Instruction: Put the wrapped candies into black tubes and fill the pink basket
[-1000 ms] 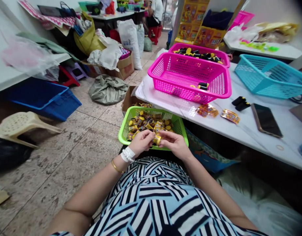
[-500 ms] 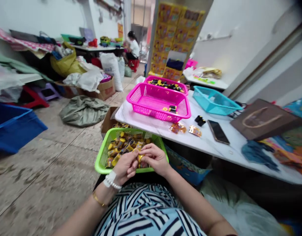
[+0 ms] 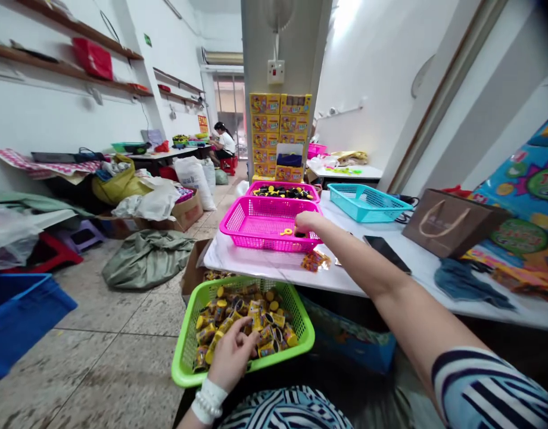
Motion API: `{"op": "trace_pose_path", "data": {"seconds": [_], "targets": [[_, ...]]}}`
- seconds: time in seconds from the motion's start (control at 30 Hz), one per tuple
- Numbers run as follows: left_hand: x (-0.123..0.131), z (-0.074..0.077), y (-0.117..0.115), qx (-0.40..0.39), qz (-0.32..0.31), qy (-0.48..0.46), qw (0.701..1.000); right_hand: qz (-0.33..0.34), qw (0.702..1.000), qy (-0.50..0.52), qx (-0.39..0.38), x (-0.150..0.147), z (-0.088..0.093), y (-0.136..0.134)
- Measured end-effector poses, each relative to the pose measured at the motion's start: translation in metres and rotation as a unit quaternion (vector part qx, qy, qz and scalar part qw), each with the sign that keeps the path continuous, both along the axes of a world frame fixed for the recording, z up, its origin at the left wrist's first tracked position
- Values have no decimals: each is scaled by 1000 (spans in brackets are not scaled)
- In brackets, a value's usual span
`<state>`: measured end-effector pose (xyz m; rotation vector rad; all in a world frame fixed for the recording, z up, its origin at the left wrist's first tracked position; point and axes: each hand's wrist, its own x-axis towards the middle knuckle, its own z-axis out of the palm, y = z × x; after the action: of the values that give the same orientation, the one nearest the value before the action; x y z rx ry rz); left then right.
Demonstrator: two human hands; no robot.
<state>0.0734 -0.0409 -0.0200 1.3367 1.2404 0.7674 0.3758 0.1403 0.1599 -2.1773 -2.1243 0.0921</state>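
A green basket (image 3: 180, 363) full of small yellow wrapped packets (image 3: 256, 316) rests on my lap. My left hand (image 3: 232, 357) is in it, fingers curled onto a packet at the near side of the pile. My right hand (image 3: 307, 221) reaches out over the right rim of a pink basket (image 3: 251, 223) on the white table (image 3: 256, 259). Its fingers point down and away, hidden behind the back of the hand. A small yellow and black piece (image 3: 288, 231) lies in the pink basket just left of those fingers.
Behind stand a second pink basket (image 3: 283, 186) of black and yellow pieces, a teal basket (image 3: 363, 205), a phone (image 3: 387, 253) and a brown paper bag (image 3: 448, 223). Loose packets (image 3: 315, 260) lie near the table edge. On the floor: a blue crate (image 3: 19, 316), a green sack (image 3: 144, 256).
My hands were together on one packet over the green basket. The right hand has since stretched out to the pink basket, the left has dropped into the packets, and my view has lifted.
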Motion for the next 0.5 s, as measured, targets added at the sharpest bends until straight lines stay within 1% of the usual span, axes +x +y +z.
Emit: {"op": "trace_pose_path", "data": {"seconds": [0.07,0.13,0.17,0.23,0.3,0.37,0.43,0.5], "targets": [[-3,-1,0,-6,-8,-8,1000,-1,999,-9,-47,0,-11,7],[-5,0,2,-13,-21,-16,1000,-3,997,-10,-77,1,-18,9],[-6,0,2,-14,-25,-20,999,-5,996,-9,-83,2,-18,10],[-5,1,4,-16,-29,-29,999,-7,997,-3,-75,5,-14,11],[-2,1,4,-20,-26,-38,999,-4,999,8,-37,9,-4,9],[1,0,3,-26,-20,-44,998,1,999,24,23,12,6,-2],[2,-1,3,-26,-11,-52,998,12,995,43,89,11,10,-24],[3,-1,4,-26,-7,-60,998,48,980,93,169,3,4,-56]]}}
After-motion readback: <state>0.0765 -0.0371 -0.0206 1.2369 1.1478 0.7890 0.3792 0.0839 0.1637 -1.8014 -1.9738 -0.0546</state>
